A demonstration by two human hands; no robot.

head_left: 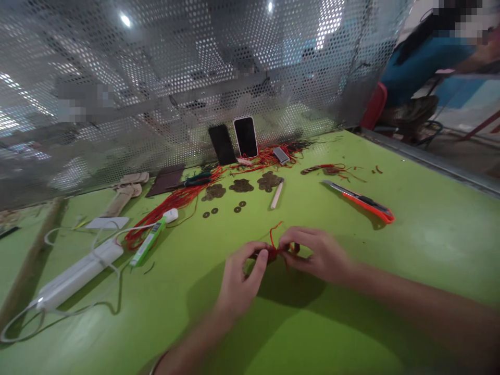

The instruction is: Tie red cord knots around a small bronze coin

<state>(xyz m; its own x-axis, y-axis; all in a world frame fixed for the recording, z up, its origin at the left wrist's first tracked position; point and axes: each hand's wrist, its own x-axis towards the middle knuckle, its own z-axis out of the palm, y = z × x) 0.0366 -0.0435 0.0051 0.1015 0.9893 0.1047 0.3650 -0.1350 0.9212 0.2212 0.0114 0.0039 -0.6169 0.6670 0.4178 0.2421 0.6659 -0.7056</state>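
Note:
Between my two hands is a piece of red cord (274, 253), its loose end sticking up. My left hand (244, 273) is closed, thumb and fingers pinching the cord and something dark whose shape is mostly hidden. My right hand (318, 255) pinches the cord from the other side, fingertips pressed together. Beyond the hands lie several piles of dark round coins with holes (241, 185) and a few loose coins (237, 210). A pale stick-like tool (277, 195) rests by the right pile. Farther right is an orange utility knife (365, 202) with its blade out.
A bundle of red cords (167, 211) spreads to the left, with dark-handled pliers (197, 179) on it. A white power strip (80, 273) trails cables beside a green box (148, 242). Two phones (246, 137) lean on the perforated metal screen (175, 104). A person (420, 67) sits at right.

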